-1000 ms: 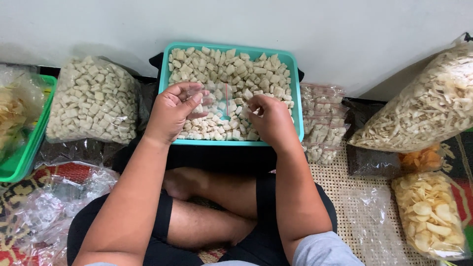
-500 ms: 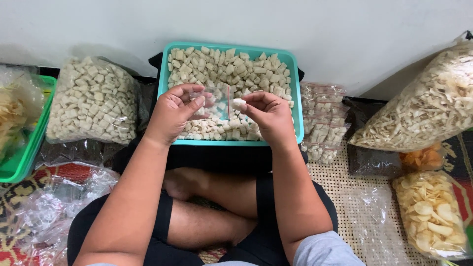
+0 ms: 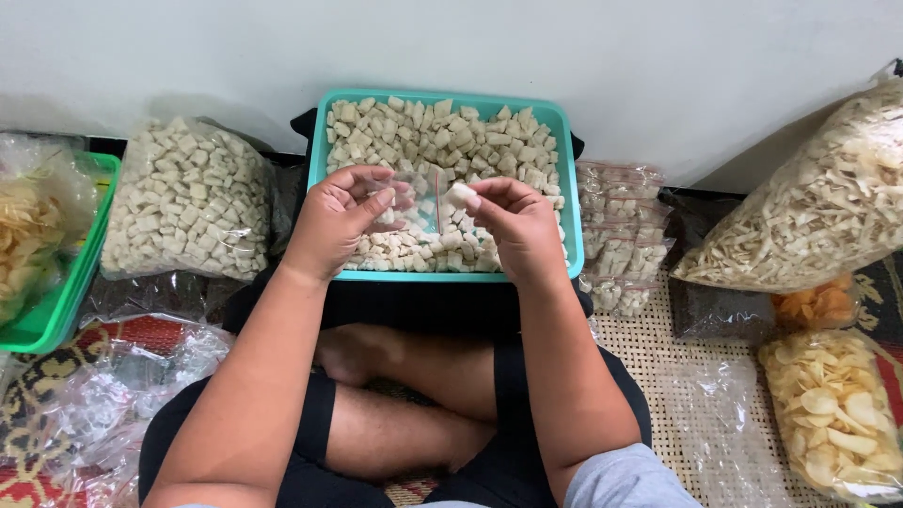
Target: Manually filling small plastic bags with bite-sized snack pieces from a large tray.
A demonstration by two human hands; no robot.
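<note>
Pinching a pale cracker piece [image 3: 458, 195] at its fingertips, your right hand [image 3: 515, 229] holds it at the mouth of a small clear zip bag [image 3: 420, 202], which your left hand [image 3: 331, 224] grips by its edge. Both hover over the teal tray [image 3: 566, 150] full of the same square pieces. Filled small bags [image 3: 623, 235] lie just right of the tray; a large bag of squares [image 3: 188, 199] sits to its left.

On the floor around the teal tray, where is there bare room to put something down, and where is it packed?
Bare woven mat shows between the person's right knee and the round-chip bag, though a flat clear plastic bag covers part of it. Packed: small filled pouches crowd the teal plastic tray's right side, the big bag of pale cubes its left; crumpled plastic covers the lower left.
</note>
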